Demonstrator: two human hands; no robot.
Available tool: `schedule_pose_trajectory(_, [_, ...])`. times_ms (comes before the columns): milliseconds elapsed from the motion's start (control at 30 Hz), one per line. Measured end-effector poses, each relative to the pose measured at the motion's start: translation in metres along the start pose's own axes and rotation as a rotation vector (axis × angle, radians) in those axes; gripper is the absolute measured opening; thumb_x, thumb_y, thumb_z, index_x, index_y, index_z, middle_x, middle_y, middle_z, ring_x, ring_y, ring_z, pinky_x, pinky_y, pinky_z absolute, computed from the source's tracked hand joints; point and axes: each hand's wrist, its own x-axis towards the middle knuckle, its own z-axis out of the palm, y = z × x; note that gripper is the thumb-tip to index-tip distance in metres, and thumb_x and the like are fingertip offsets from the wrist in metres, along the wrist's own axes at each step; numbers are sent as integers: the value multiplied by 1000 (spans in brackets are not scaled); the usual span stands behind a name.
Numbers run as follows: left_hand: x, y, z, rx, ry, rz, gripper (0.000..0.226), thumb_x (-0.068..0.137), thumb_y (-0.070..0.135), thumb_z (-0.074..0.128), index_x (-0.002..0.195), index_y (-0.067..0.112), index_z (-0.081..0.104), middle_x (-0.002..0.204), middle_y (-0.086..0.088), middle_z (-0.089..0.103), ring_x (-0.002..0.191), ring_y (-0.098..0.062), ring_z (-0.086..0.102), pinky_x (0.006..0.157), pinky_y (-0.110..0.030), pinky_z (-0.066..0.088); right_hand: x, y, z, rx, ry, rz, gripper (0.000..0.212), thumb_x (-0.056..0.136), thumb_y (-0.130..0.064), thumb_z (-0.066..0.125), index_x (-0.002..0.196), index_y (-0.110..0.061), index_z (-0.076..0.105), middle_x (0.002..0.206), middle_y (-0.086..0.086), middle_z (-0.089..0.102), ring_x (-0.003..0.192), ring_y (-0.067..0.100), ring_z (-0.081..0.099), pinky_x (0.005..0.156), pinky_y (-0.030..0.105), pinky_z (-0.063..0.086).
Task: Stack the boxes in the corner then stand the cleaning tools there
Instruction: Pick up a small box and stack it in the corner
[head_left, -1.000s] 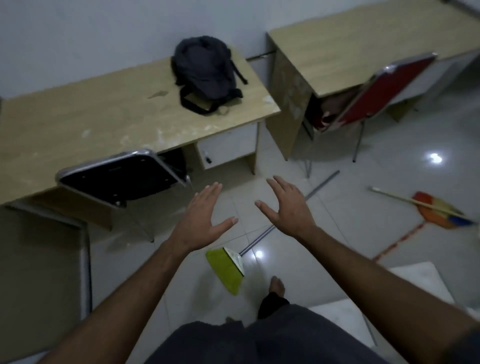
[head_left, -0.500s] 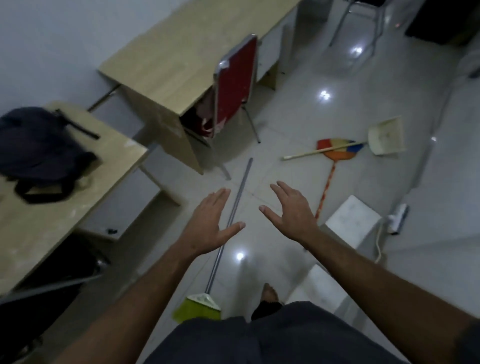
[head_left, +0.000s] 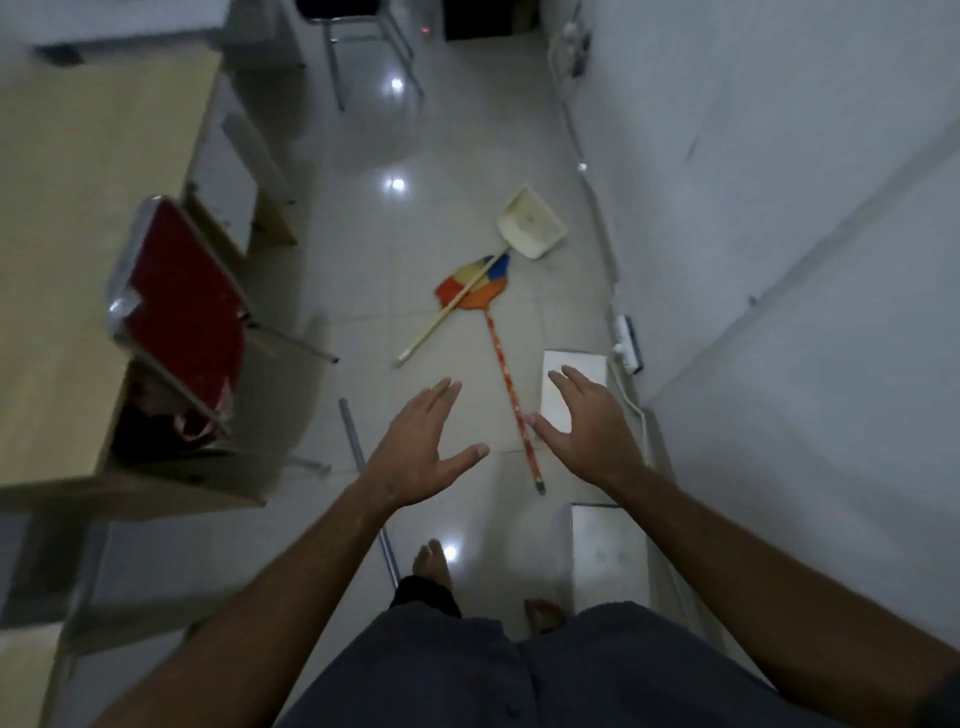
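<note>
Two white boxes lie on the floor by the right wall: one partly behind my right hand, another nearer my feet. A multicoloured broom with an orange patterned handle lies flat in the middle. A cream dustpan with a pale long handle rests beyond it. A metal pole lies on the floor under my left arm. My left hand and my right hand hover above the floor, both open and holding nothing.
A wooden desk with a red chair pushed against it stands on the left. A power strip and a cable run along the right wall. Another chair stands at the far end.
The view has swung right: the backpack desk and the green broom head have left the frame, and the right wall, dustpan and boxes now fill it. Both hands stay open and raised.
</note>
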Motion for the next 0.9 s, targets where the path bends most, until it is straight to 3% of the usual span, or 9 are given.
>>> schedule_pose_trajectory(200, [79, -24, -26, 42, -104, 186, 97, 85, 77, 49, 160, 23, 17, 167, -1, 16, 153, -18, 16, 124, -43, 20, 20, 1, 7, -9, 60, 218, 85, 88, -76, 39, 148, -16, 48, 154, 11, 45, 140, 29, 44, 114, 48, 36])
schedule_pose_trajectory(333, [127, -24, -36, 71, -151, 313, 95, 88, 72, 54, 160, 22, 17, 167, -2, 15, 152, -17, 16, 124, -40, 18, 29, 1, 8, 28, 99, 331, 77, 92, -66, 49, 150, -15, 44, 157, 10, 41, 142, 28, 39, 115, 50, 36])
schedule_pose_trajectory(500, [195, -11, -33, 122, -242, 422, 97, 85, 74, 54, 159, 23, 18, 167, 0, 16, 152, -17, 18, 123, -42, 22, 47, 20, 13, 106, 151, 479, 80, 90, -71, 44, 151, -19, 40, 158, 7, 38, 143, 27, 38, 113, 52, 38])
schedule_pose_trajectory(767, [297, 18, -22, 173, -406, 591, 98, 85, 73, 56, 159, 22, 19, 167, -2, 16, 152, -18, 18, 122, -46, 24, 99, 55, -3, 139, 253, 630, 74, 94, -62, 52, 150, -16, 41, 153, 9, 45, 137, 29, 45, 111, 42, 39])
schedule_pose_trajectory(900, [347, 31, -18, 176, -468, 634, 102, 81, 79, 48, 159, 21, 18, 167, -3, 15, 152, -18, 18, 122, -45, 24, 125, 71, -7, 161, 270, 684, 76, 95, -62, 51, 152, -13, 39, 155, 10, 42, 141, 27, 41, 115, 41, 35])
